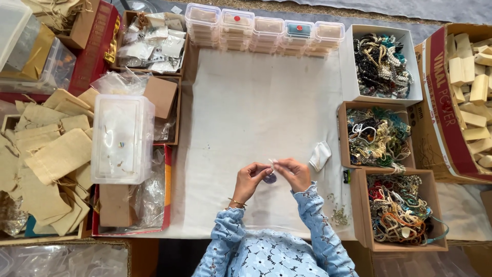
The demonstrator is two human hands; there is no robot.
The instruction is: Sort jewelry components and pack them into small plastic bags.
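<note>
My left hand (249, 179) and my right hand (294, 173) meet over the white cloth (256, 113), fingertips pinched together on a small pale item. A small round purple pendant (270, 178) hangs just below the fingertips, between both hands. What joins it to the pinched item is too small to make out. A folded white cloth piece (321, 155) lies just right of my right hand. Both sleeves are light blue lace, and a thin bangle sits on my left wrist.
Three boxes of tangled bead necklaces (379, 136) line the right side, with a carton of wooden blocks (471, 87) beyond. Small clear lidded boxes (264, 28) stand in a row at the far edge. A clear plastic tub (122, 138), burlap pouches (48, 154) and plastic bags fill the left.
</note>
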